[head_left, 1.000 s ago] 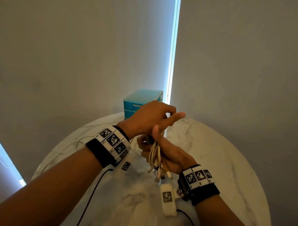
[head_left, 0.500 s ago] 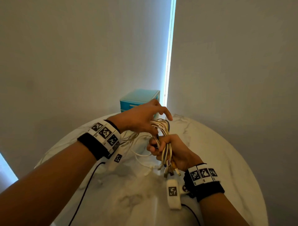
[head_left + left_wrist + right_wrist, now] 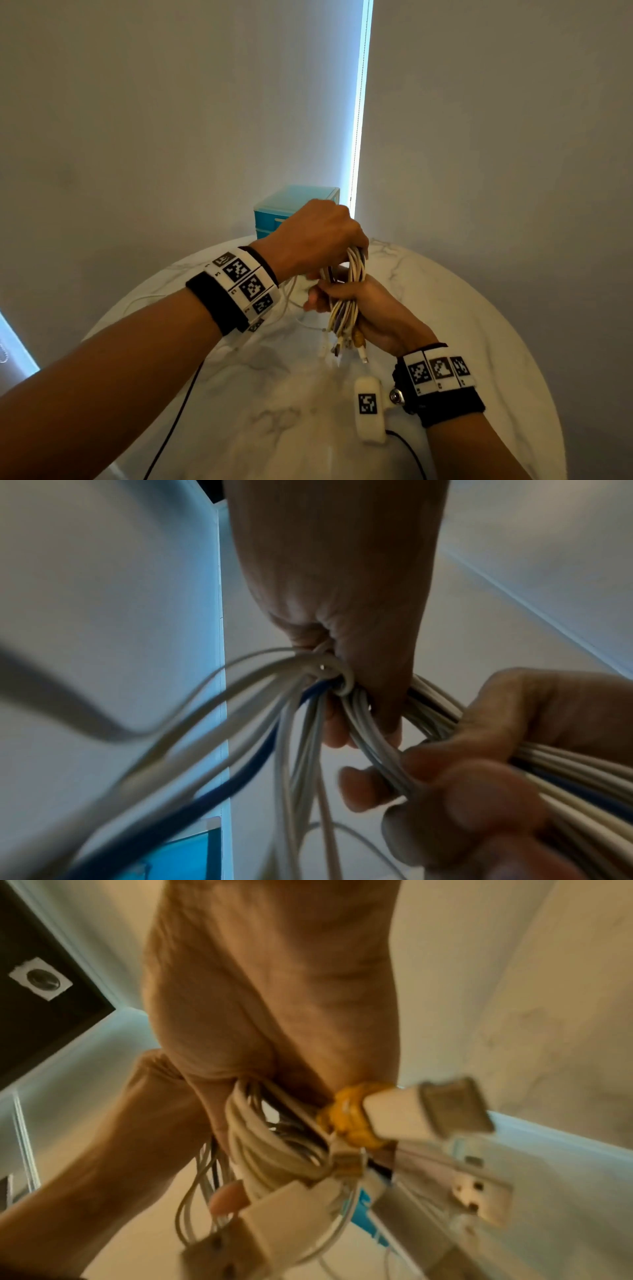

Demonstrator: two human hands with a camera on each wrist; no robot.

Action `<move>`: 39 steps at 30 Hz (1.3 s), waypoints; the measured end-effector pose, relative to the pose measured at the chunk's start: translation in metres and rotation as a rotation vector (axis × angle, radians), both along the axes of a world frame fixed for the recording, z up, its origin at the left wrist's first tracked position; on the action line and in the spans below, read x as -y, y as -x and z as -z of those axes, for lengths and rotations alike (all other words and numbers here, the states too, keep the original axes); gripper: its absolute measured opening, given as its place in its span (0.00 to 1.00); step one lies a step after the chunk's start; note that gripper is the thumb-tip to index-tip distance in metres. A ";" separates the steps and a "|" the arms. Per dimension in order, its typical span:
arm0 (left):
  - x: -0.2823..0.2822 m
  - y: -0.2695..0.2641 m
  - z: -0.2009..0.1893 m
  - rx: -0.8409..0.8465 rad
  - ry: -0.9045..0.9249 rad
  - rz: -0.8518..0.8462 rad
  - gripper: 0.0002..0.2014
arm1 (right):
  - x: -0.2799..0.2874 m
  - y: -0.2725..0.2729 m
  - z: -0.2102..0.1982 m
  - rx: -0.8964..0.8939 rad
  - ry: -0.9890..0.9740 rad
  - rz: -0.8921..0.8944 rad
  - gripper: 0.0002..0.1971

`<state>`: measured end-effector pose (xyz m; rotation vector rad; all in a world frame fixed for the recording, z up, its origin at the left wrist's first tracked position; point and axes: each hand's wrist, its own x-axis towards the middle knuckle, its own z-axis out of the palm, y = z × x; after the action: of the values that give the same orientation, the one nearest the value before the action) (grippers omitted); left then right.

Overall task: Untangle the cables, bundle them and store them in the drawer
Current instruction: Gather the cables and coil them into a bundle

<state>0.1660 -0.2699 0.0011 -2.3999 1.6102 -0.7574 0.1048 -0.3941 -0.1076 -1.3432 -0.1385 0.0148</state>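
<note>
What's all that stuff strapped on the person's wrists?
Bare forearms, no sleeves. Each wrist wears a black band beside a white strip of black-and-white square codes. A small white camera pod with its own code hangs under the right wrist; thin black cables trail from both.

Cream cables (image 3: pixel 346 305), one blue (image 3: pixel 240 775); teal drawer unit (image 3: pixel 291 205); white marbled table (image 3: pixel 462 325).

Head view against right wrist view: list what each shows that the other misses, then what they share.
Only the head view shows the round white marble table, the blue plastic drawer unit and the left hand gripping the loops' top. Only the right wrist view shows the yellow ring behind a white plug. Both show the right hand gripping the bundle of white cables.
</note>
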 end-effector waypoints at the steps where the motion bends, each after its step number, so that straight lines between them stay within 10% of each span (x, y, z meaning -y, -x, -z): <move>1: 0.002 0.000 -0.001 0.009 0.001 0.000 0.16 | -0.001 -0.001 0.000 0.008 -0.037 0.037 0.09; 7: -0.003 -0.011 -0.001 -0.178 0.051 0.002 0.17 | -0.021 0.002 -0.003 -0.061 0.000 0.132 0.17; 15: -0.039 -0.024 0.002 -0.882 0.165 -0.094 0.15 | -0.005 0.016 -0.018 -0.104 0.405 0.107 0.21; 25: -0.056 -0.046 0.030 -1.683 -0.189 -0.117 0.17 | 0.003 0.024 -0.018 -0.086 0.476 -0.210 0.22; 35: -0.061 -0.056 0.025 -1.871 -0.079 0.225 0.18 | 0.038 0.023 -0.008 -0.050 0.330 -0.085 0.27; 39: -0.053 -0.035 0.030 -1.626 0.212 0.100 0.16 | 0.036 0.013 -0.007 -0.022 0.094 0.053 0.29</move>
<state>0.2013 -0.2171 -0.0286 -3.1580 1.9228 1.5710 0.0921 -0.4304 -0.1007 -1.4394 -0.0841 -0.0091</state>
